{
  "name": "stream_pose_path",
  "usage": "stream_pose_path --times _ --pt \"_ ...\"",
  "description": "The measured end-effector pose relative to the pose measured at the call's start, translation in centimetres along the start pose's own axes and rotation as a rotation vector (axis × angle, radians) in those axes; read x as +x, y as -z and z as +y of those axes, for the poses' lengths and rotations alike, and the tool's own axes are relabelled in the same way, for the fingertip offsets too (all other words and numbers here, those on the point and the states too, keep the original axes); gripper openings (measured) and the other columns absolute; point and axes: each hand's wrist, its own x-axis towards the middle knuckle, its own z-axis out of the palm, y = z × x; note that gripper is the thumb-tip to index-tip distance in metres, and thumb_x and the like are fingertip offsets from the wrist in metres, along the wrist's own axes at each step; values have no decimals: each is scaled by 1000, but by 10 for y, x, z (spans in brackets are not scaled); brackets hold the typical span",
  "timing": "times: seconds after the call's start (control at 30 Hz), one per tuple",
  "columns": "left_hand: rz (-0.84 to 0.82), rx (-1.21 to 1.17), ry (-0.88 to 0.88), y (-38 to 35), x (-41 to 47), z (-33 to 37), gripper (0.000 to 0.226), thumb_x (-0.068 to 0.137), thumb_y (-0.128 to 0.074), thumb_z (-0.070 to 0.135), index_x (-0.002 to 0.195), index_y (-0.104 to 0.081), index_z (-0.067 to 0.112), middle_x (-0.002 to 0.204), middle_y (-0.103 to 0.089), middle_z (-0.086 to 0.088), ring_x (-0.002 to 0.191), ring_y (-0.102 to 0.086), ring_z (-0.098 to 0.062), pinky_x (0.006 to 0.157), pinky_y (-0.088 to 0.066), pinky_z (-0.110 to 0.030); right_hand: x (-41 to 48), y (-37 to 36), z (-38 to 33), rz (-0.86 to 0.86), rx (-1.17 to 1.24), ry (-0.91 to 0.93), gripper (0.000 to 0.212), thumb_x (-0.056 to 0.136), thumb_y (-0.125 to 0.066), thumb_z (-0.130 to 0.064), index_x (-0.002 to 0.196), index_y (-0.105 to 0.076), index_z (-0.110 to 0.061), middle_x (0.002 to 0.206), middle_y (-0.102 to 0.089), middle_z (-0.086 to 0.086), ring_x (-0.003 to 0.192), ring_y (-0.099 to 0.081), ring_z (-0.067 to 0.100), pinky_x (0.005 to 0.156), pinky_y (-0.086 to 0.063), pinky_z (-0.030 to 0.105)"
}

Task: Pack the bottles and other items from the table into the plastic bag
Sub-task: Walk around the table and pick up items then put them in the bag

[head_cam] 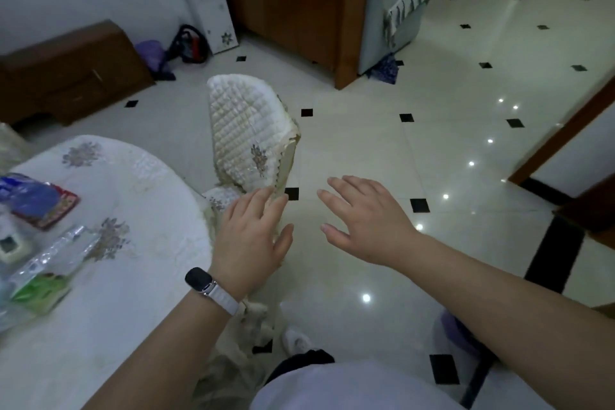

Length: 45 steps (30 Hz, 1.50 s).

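- You are facing the floor [382, 150], and the things to pack sit at the far left edge of view on the table [133, 276]. Reaching for them without looking could push one off the rim.
- The shiny clear packaging [63, 250] and the green packet [40, 289] lie close together and look blurred. A hasty grab there may slip on the film or drag the neighbour along.
- The blue packet [30, 200] lies on top of a red packet [56, 213]. Pulling the lower one would tip the upper.
- No plastic bag is plainly in view. A purple shape [456, 326] low on the right, under your arm, might be one, but it cannot be told. Picking items up before a bag is open risks leaving both hands full.
- The chair [246, 130] stands just beside the table, and a wide swing of your left arm could catch it.
- Your left hand [253, 236] is flat and empty, its fingers [259, 206] straight and slightly spread. It lies in front of the chair's seat, and whether it touches cannot be told.
- Your right hand [366, 223] has its fingers spread wide and holds nothing. It hovers over the floor, apart from the left hand.
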Motion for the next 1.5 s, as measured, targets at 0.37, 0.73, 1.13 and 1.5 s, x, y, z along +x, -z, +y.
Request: stream_pose_path --times 0.37,0.73,1.13,1.5 --pt "110 36 269 -4 12 -153 41 87 -60 36 123 -64 16 129 -61 -11 117 -55 -30 96 -43 -44 176 -33 -61 -101 -15 290 56 89 -45 -52 128 -60 -16 133 -58 10 122 -53 31 99 -42 43" --pt "170 134 781 27 -96 -219 44 86 -59 36 125 -61 14 131 -59 -12 118 -55 -33 97 -44 -46 278 -63 -176 -247 -39 699 61 91 -38 -56 137 -53 -19 141 -53 7 129 -49 29 104 -40 44" --pt "46 235 1287 35 -158 -241 49 87 -50 42 126 -63 16 130 -60 -12 117 -57 -33 95 -47 -47 339 -148 -285 -349 229 996 58 88 -44 -54 131 -58 -18 136 -57 5 123 -52 28 97 -43 40" --pt "69 188 1671 21 -156 -321 54 86 -48 47 125 -63 13 125 -63 -13 113 -59 -33 92 -50 -44 412 -232 -363 -500 363 1136 59 85 -55 -50 135 -53 -17 142 -52 8 127 -48 28 100 -41 43"
